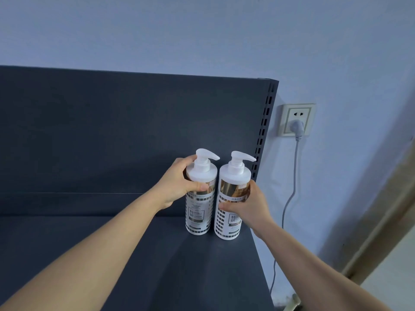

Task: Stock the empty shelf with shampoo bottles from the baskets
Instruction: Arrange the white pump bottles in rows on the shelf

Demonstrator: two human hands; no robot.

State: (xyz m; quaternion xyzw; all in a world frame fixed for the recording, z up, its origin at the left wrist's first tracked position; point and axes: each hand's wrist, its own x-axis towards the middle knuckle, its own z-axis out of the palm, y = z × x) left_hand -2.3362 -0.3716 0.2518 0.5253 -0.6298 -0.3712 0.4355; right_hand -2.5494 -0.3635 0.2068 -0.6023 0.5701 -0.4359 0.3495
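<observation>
Two white pump bottles of shampoo with gold-and-white labels stand upright side by side at the right end of the dark grey shelf. My left hand grips the upper body of the left bottle from its left side. The right bottle is gripped round its middle by my right hand, coming in from the right. Both pump spouts point to the right. The baskets are out of view.
The shelf's dark back panel rises behind the bottles, with a slotted upright at its right edge. On the wall to the right is a socket with a plug and a grey cable hanging down. The shelf stretches bare to the left.
</observation>
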